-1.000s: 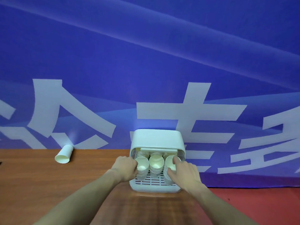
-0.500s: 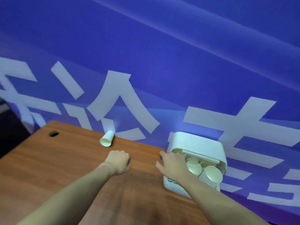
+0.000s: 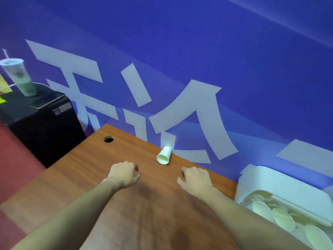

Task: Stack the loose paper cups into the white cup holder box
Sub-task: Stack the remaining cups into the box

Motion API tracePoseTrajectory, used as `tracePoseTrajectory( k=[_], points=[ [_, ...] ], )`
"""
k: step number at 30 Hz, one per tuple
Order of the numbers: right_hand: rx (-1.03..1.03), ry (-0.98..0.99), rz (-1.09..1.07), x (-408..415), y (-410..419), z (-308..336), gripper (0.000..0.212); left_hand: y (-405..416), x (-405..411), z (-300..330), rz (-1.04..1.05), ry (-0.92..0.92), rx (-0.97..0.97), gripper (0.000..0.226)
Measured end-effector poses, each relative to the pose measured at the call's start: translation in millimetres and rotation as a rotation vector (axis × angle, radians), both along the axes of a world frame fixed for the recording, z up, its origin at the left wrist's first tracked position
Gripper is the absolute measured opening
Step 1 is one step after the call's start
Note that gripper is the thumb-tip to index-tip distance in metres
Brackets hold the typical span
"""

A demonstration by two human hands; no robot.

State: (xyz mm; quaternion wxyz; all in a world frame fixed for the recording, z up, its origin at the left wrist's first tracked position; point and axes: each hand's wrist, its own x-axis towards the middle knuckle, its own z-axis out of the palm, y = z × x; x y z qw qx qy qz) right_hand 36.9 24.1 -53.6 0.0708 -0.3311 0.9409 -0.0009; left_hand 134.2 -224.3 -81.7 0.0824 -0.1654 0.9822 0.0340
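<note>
Both hands have left the white plastic cup holder box [image 3: 281,188] and now hover over the brown wooden table [image 3: 75,170], each holding nothing. Left of the box, one loose white paper cup [image 3: 164,155] lies on its side near the table's far edge, mouth facing the person. Nearer than that cup, the left hand [image 3: 124,174] is loosely curled, and the right hand [image 3: 195,180] has bent fingers. Stacked cream cups [image 3: 281,217] fill the box.

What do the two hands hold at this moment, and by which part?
Nothing. The left hand and right hand are both empty above the table; the loose paper cup lies on its side beyond them, untouched.
</note>
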Motion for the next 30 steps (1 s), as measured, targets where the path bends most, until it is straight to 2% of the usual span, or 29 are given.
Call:
tracePoseTrajectory(
  k=[8,19,30],
  points=[
    [0.038,-0.065,-0.069,-46.0,-68.8,-34.8,0.032,-50.8,-37.0,-48.7,0.036,-0.003,0.093,0.039],
    [0.085,-0.141,-0.234,-110.8,-112.4,-111.1,0.035,-64.1,-85.2,-134.9,0.118,-0.025,0.217,0.035],
    [0.091,-0.150,-0.279,-138.9,-129.4,-141.3,0.028,-59.7,-95.6,-158.1,0.141,-0.053,0.211,0.036]
  ],
)
